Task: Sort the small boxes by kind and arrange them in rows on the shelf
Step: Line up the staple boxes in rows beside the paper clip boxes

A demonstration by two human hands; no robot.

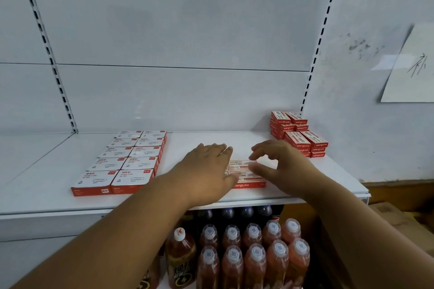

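Two neat columns of white-topped red paper-clip boxes [126, 162] lie flat on the left of the white shelf [47, 185]. A stack of small red staple boxes [298, 134] stands at the back right. In the middle lie a few small red-and-white boxes [246, 175] side by side. My left hand [206, 169] lies flat over their left side, fingers straight. My right hand [270, 159] hovers over their right side with fingers loosely spread and the thumb near a box top; it holds nothing that I can see.
Below the shelf stand several orange drink bottles [253, 258] and dark bottles behind them. A paper sheet [411, 65] hangs on the wall at right. Cardboard boxes [399, 218] sit low at right. Slotted uprights [312, 65] frame the back panel.
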